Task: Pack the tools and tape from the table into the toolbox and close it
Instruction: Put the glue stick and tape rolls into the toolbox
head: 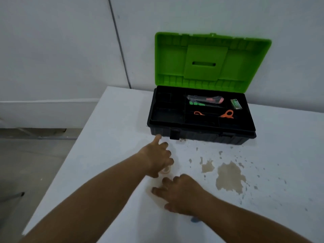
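Plain white walls and a white bench (108, 155) with some brownish stains (229, 178) on it, that's the whole setting. The toolbox (201, 120) sits toward the back of the bench with its green lid (212, 58) standing open against the wall. Already in the black tray: a utility knife (205, 99), a small green level (236, 104) and orange-handled scissors (226, 114).

The left hand (157, 158) is curled down over a small roll of clear tape (166, 170) on the bench, thumb and fingers closing on it, though it's blurry and hard to say whether the grip is actually made yet. Index finger sticks out toward the box. The right hand (178, 195) lies spread and flat on the bench just beside, holding nothing. There's a bit of something blue (195, 220) poking out under the right wrist, can't tell what.

So this looks like the tape pickup, probably one of the last items. To do it well: pinch the roll across its rim rather than pressing down on it, since a clear roll on a smooth top will likely skate away. Lift straight up, then carry it to the empty left compartments of the tray, which look roomy enough. Lay it flat so the lid can shut without catching. That blue thing may need checking before closing.
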